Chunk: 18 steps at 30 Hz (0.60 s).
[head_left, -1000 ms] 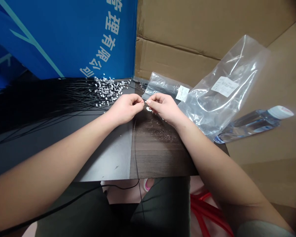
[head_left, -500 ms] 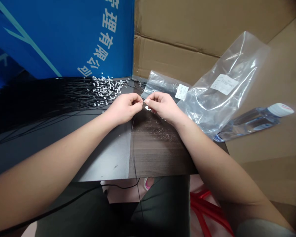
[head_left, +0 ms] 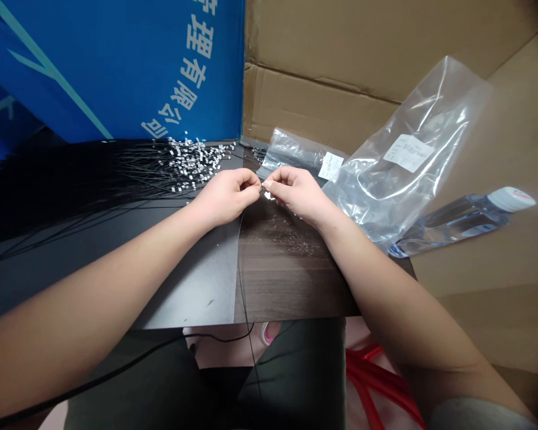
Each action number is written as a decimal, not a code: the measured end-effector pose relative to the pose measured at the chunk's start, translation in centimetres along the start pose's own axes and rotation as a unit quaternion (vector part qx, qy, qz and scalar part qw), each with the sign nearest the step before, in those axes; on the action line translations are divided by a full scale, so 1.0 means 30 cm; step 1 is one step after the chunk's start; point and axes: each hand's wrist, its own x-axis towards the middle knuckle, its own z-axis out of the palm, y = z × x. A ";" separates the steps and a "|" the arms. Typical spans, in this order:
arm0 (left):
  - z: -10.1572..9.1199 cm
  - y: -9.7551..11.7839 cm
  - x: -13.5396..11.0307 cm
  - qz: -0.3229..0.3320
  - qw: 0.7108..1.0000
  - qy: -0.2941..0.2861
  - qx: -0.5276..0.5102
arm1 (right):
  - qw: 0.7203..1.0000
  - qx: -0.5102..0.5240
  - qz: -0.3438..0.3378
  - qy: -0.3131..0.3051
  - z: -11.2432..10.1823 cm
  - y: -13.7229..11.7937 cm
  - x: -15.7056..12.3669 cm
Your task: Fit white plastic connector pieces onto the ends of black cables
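My left hand (head_left: pixel 226 196) and my right hand (head_left: pixel 296 191) meet above the wood-grain tabletop (head_left: pixel 282 275), fingertips pinching something tiny between them. It looks like the end of a thin black cable (head_left: pixel 241 263), which hangs down past the table's front edge. The exact grip is too small to make out. Beyond my left hand lies a large bundle of similar black cables (head_left: pixel 116 173), their ends carrying many small white connectors (head_left: pixel 195 161). A few white bits (head_left: pixel 268 196) lie just under my right fingertips.
A clear plastic bag with a white label (head_left: pixel 394 173) and a smaller labelled bag (head_left: pixel 296 152) lie to the right of my hands. A water bottle (head_left: pixel 457 227) lies on cardboard. Cardboard and a blue printed banner (head_left: pixel 116 71) stand behind the table.
The view has shifted slightly. My hands stay pinched together at about the same spot.
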 end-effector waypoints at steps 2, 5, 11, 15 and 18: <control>0.000 0.000 0.000 -0.001 1.000 -0.001 0.000 | 1.000 -0.004 -0.001 0.001 0.000 -0.001 -0.001; 0.000 -0.001 0.002 0.000 1.000 0.002 -0.005 | 1.000 -0.001 -0.001 0.003 0.001 -0.003 -0.002; -0.001 0.004 0.006 -0.008 0.999 0.020 -0.032 | 0.999 0.032 0.012 0.013 0.002 -0.007 -0.001; 0.001 0.004 0.008 -0.022 0.998 0.009 -0.058 | 0.999 0.034 0.016 0.016 0.002 -0.006 0.000; 0.005 0.000 0.008 -0.036 0.996 -0.009 -0.077 | 0.999 0.032 0.020 0.018 0.005 -0.005 0.001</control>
